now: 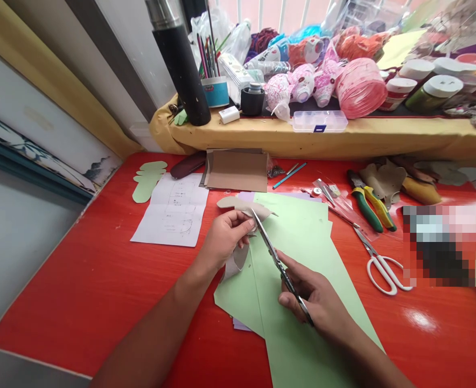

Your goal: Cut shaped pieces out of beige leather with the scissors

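The left hand pinches a beige piece between thumb and fingertips, so the piece lies right at the fingers, its flat part spreading just beyond them. A curled strip of similar colour hangs beneath the same hand; whether the two are joined cannot be told. The right hand, lower and to the right, is wrapped around dark-handled scissors, the index finger stretched along them. Their tip meets the beige piece beside the left fingertips. Both hands are over green sheets on the red tabletop. White-handled scissors lie apart, right of the right hand.
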Motion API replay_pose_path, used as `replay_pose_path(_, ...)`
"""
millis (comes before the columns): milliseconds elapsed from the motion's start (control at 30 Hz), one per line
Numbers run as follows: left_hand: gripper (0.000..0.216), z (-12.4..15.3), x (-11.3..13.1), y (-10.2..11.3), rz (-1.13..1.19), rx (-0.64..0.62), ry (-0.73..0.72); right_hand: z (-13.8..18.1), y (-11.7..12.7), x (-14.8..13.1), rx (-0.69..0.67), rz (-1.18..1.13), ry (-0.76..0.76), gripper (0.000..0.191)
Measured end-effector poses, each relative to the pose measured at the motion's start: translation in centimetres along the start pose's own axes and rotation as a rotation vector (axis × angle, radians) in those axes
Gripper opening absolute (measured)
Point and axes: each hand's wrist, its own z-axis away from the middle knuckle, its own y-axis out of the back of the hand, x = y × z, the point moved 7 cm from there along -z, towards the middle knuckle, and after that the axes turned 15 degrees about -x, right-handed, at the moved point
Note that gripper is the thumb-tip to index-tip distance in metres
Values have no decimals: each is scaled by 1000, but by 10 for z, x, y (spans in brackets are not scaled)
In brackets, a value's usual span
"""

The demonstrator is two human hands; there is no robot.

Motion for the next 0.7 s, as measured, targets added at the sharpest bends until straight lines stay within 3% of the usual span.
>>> replay_pose_path(433, 23, 1, 7, 2, -112, 31, 20, -2, -1, -13, 34, 171, -60, 92)
replay_pose_path(700, 32, -2, -7, 3, 57, -11, 73, 1, 3, 4, 33, 12, -71, 98)
